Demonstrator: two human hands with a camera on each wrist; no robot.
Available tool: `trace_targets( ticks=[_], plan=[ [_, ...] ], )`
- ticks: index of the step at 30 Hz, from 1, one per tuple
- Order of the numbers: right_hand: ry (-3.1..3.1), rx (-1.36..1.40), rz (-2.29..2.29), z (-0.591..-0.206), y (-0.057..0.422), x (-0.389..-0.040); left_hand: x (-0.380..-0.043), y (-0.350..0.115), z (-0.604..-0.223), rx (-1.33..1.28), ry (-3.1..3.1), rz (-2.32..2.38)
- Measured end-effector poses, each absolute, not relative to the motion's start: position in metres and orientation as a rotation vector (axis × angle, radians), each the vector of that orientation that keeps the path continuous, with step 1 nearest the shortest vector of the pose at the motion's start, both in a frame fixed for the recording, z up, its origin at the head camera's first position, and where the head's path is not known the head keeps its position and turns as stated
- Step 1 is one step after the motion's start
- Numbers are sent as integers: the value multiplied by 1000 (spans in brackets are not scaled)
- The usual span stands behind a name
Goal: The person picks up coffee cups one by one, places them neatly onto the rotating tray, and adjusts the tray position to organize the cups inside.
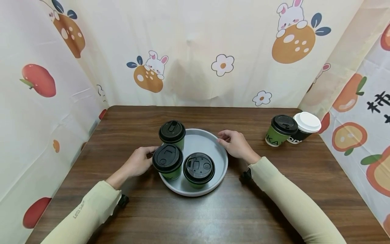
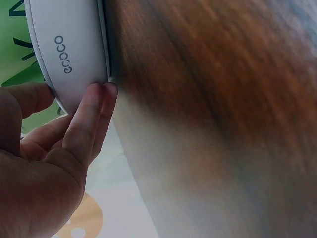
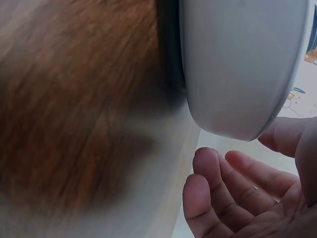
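Observation:
A round light-grey tray (image 1: 208, 144) sits on the table, bearing three green paper cups with black lids: a back cup (image 1: 172, 131), a left front cup (image 1: 167, 158) and a right front cup (image 1: 199, 167). My left hand (image 1: 138, 162) pinches the tray's left edge; in the left wrist view its thumb is at the rim and its fingertips lie against the outer wall (image 2: 69, 54). At the right edge is my right hand (image 1: 236, 144). Its thumb meets the rim, while the loosely bent fingers (image 3: 205, 171) stay apart from the wall in the right wrist view.
Toward the right back of the brown wooden table (image 1: 195, 223) stand another green cup with a black lid (image 1: 281, 130) and a black cup with a white lid (image 1: 306, 126). Printed curtains (image 1: 195, 44) hang behind and at both sides.

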State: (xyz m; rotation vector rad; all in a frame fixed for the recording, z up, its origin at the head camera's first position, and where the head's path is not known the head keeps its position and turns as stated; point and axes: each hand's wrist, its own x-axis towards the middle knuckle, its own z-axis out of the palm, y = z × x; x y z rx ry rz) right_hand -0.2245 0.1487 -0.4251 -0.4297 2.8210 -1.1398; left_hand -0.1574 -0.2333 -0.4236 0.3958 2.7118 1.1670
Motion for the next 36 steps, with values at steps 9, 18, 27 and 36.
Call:
trace_targets(
  ticks=[9, 18, 27, 36],
  plan=[
    [2817, -445, -1130, -427, 145, -226, -157, -233, -425, 394, 2708, 1175],
    [2824, -452, -1105, -428, 145, -226, -158, -234, -426, 401, 2703, 1180],
    [2818, -449, -1095, -425, 145, -225, -160, -233, -425, 393, 2697, 1185],
    [2816, -486, -1085, -425, 146, -222, -161, -233, -425, 401, 2727, 1162]
  ],
)
